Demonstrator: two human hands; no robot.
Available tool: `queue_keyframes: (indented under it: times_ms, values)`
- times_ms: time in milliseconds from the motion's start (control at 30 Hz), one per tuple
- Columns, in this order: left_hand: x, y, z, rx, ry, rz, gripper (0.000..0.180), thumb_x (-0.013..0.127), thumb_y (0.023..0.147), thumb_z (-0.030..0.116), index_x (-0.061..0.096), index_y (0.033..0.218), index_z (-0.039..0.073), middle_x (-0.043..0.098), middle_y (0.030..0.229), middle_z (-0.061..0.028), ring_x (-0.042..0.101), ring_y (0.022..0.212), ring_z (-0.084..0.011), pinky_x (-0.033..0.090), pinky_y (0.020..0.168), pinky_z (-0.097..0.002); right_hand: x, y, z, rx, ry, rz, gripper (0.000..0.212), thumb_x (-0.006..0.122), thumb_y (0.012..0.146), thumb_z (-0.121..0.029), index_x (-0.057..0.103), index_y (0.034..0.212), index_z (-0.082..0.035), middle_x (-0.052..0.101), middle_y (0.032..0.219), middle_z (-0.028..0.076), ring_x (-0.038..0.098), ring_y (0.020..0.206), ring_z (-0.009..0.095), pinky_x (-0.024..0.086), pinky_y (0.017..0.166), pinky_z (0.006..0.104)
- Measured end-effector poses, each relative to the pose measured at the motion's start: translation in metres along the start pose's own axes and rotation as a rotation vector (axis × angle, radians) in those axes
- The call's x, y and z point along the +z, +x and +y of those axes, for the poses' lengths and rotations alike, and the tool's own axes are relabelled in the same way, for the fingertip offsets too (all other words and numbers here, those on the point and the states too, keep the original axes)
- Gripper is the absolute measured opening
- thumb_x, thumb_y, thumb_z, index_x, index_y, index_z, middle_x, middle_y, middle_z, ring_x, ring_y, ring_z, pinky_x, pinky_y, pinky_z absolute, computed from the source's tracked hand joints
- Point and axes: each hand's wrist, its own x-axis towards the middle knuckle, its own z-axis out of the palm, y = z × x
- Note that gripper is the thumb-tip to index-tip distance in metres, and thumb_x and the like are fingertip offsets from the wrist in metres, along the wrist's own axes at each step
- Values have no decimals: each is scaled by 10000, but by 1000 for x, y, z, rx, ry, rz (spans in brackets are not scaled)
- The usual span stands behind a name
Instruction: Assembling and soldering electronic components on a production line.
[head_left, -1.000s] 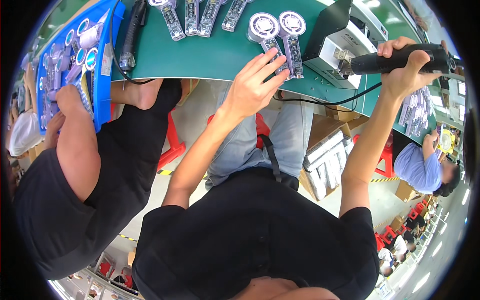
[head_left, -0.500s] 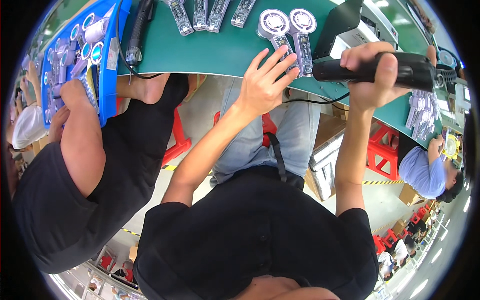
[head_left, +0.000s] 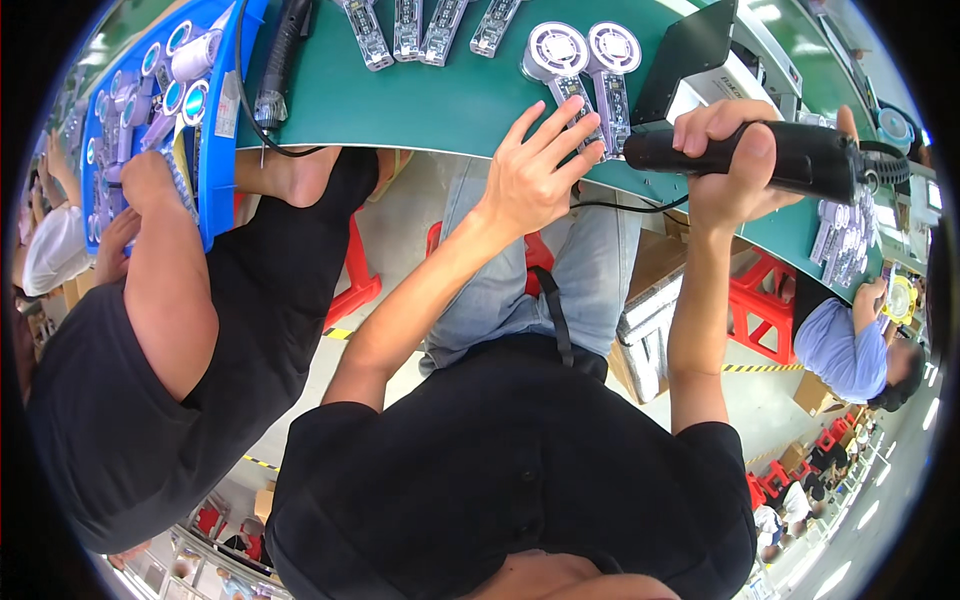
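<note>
Two handheld-fan housings lie side by side at the table edge, with round heads and open handles that show circuit boards. My left hand (head_left: 538, 172) has its fingers spread, the tips on the handle of the left fan housing (head_left: 558, 52). Close beside it is the right fan housing (head_left: 614, 50), whose handle also bares its board. My right hand (head_left: 738, 150) is wrapped round a black electric screwdriver (head_left: 815, 158), held roughly level above the table. Its narrower front end points left, close to the right housing's handle end; the bit cannot be made out.
Several more fan housings (head_left: 440, 35) lie at the table's far side. Another black screwdriver (head_left: 280, 75) with a cable rests left. In a blue bin (head_left: 222, 150) of fan parts, a co-worker's hand (head_left: 148, 182) reaches. A black-and-white box (head_left: 705, 85) stands right, near a red stool (head_left: 765, 310).
My right hand has shifted slightly left and down, and the screwdriver's rear end has tilted lower. My left hand stays spread at the left fan housing.
</note>
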Motion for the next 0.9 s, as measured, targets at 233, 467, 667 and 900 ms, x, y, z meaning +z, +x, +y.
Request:
queue_keyframes:
  times_ms: [233,467,667,900]
  values:
    - [0,1,1,1,-13,4,358,691,671,18,724,1021,82,631,1291,-97,531,1309,-304,439,1009,-543,-2,-12,10,45,68,43,755,654,953,-260,95,1433,-97,564,715,131,547,494,197,509,481,371]
    - [-3,-1,0,-21,-3,-8,275,723,758,45,726,1030,84,658,1264,-90,563,1270,-326,458,1000,-495,-17,19,0,-22,110,-29,830,691,935,-238,82,1469,-58,587,670,129,576,470,201,531,470,349]
    - [-6,4,4,-44,-48,-10,252,750,771,70,728,1021,94,659,1261,-85,562,1273,-316,461,1005,-484,-58,76,-47,-111,-174,112,612,665,878,18,242,1311,-68,574,666,166,562,448,233,535,459,407]
    - [-7,4,4,-50,-61,-4,248,751,772,72,727,1019,85,654,1270,-84,548,1291,-311,458,1015,-476,-58,67,-26,-28,-219,125,655,726,878,-47,255,1331,-95,561,656,137,560,455,208,533,471,382]
